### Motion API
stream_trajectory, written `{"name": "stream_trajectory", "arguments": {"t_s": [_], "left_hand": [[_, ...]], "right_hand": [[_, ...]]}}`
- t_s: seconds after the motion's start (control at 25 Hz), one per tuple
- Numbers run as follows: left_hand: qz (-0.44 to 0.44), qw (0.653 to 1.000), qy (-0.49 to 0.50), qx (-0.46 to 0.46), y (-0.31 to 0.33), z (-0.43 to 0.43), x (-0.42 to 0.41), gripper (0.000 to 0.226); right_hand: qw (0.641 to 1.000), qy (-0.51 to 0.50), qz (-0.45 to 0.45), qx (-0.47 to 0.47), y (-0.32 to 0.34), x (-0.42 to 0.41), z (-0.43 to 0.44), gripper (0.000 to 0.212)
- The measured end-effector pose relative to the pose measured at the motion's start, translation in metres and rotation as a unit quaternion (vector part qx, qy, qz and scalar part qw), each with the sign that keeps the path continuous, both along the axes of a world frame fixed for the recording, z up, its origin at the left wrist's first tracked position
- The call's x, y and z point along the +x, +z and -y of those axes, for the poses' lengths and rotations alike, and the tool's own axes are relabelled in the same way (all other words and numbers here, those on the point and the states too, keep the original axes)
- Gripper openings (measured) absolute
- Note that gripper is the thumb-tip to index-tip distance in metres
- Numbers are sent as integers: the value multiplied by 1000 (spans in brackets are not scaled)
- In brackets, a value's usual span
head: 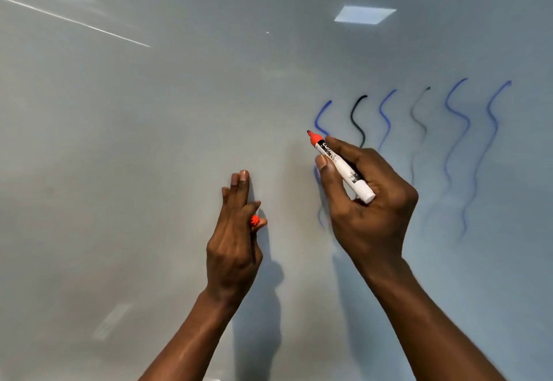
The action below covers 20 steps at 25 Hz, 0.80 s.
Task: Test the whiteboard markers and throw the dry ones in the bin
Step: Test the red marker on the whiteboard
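Red marker [344, 169] gripped, cap [255, 219] seemingly pinched.

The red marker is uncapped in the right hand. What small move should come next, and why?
Probably touch the red marker tip to the bare whiteboard and draw a wavy line: the left hand holds its cap, and no red line shows yet.

The whiteboard [149, 147] is pale and glossy. On its right part, wavy lines run top to bottom side by side: four blue lines [388, 124], one solid black line [352, 117] and one faint dark line [414, 114].
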<state>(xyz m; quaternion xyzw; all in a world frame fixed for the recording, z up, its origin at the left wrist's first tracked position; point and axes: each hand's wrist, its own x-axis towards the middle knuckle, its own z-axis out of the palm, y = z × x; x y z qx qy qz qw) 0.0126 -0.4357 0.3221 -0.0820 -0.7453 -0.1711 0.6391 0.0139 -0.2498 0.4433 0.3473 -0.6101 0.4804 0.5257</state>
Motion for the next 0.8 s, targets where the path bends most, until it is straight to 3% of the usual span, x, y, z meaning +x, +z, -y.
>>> {"name": "stream_trajectory", "arguments": {"t_s": [0.12,0.36,0.6,0.8], "left_hand": [[-2,1000,3,-3,1,4,1,41],[-9,1000,-7,-28,2,11,5,40],[8,1000,-27,-3,-2,6,8,31],[25,999,-30,34,-5,-3,15,31]], "right_hand": [[996,-55,-65,13,23,-18,12,21],[989,-107,-80,60,4,-24,22,20],[986,-123,-36,107,-82,-13,1,17],[976,-123,54,171,-138,-2,-12,18]]}}
